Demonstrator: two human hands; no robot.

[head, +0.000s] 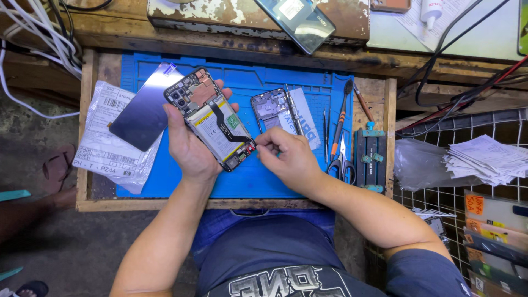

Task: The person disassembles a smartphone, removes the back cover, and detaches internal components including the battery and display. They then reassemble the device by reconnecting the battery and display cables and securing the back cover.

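My left hand [190, 148] holds the opened phone [212, 118] tilted above the blue mat [253, 179]. My right hand [289, 157] pinches narrow at the phone's lower end. Behind lies a phone frame [269, 107]; scissors [342, 159] lie to the right.

- The opened phone [212, 118] lies in the left hand [190, 146], above the work mat [253, 181].
- The right hand [289, 157] touches the phone's lower right corner.
- A screen panel [144, 110] lies left of the phone, on a plastic bag [107, 140].
- A phone frame [269, 107] lies on the mat behind the right hand.
- Scissors [342, 159] and tweezers [325, 135] lie right of it.
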